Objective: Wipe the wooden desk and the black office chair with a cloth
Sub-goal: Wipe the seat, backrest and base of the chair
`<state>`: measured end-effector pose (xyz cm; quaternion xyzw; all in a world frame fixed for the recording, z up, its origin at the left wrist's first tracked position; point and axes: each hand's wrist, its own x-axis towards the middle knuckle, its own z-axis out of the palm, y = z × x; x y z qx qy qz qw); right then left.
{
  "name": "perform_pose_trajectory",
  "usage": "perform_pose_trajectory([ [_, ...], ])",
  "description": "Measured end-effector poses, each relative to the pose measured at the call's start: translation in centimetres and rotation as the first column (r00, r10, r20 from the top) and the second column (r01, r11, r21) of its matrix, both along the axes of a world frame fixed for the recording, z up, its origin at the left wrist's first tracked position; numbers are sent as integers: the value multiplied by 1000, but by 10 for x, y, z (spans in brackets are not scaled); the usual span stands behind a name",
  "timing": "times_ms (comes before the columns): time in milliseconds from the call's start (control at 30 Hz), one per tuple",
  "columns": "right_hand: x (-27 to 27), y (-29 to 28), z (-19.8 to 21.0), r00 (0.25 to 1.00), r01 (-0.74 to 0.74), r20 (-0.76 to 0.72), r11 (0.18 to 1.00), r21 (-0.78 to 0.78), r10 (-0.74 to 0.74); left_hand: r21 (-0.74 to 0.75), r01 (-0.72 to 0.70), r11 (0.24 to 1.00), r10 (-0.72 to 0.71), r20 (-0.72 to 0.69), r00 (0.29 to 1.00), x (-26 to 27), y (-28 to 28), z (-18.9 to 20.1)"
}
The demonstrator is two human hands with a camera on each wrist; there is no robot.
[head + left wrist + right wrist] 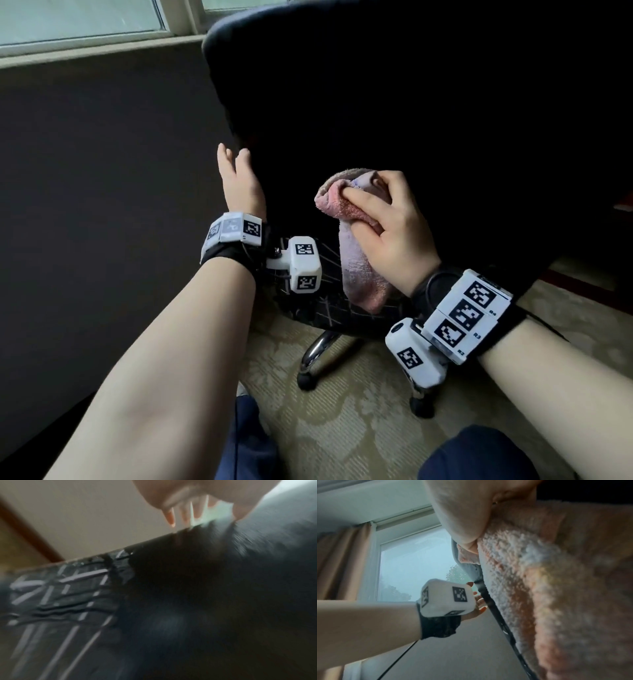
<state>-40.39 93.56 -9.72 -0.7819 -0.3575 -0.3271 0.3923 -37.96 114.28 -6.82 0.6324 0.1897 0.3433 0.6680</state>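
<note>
The black office chair (394, 102) fills the upper right of the head view, its back turned toward me. My right hand (383, 219) grips a bunched pink and lilac cloth (356, 260) and holds it against the lower part of the chair back; the cloth's tail hangs down. The right wrist view shows the cloth (547, 588) as a fluffy mass under my thumb. My left hand (238, 171) reaches to the chair's left edge with straight fingers, which touch the edge. The left wrist view is blurred, with fingers (188, 511) spread above the dark chair (205, 601). The wooden desk is not in view.
A chrome chair leg with a black castor (310, 363) stands on patterned beige carpet (342, 428). A dark wall (102, 171) under a window sill (96, 51) lies to the left. My knees in blue trousers (479, 455) are at the bottom.
</note>
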Motion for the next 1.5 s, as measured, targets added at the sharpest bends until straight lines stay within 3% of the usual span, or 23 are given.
perform_pose_trajectory([
  [100,-1,12,0,1000,5,24,1000,2,-5,-105,139,985,-143,-37,989,13,19,-10],
  [267,-1,24,-6,997,46,70,998,-37,-43,-10,187,982,-187,-81,979,8,22,-16],
  [500,-8,13,-25,995,69,71,997,-48,-65,-3,229,973,-229,0,973,-23,5,-19],
  [767,-26,-9,-32,996,53,75,994,-92,-46,65,375,925,-377,16,926,-54,-31,-16],
  [967,-40,-19,-34,988,92,137,986,-136,-73,141,500,855,-494,-74,866,-57,-52,-9],
  [1200,-29,-25,-51,976,161,168,982,-104,-142,265,534,803,-516,-139,845,-47,-80,-4],
  [1500,-28,-20,-75,943,315,209,895,-315,-259,207,510,835,-506,-74,859,-44,-91,-10],
])
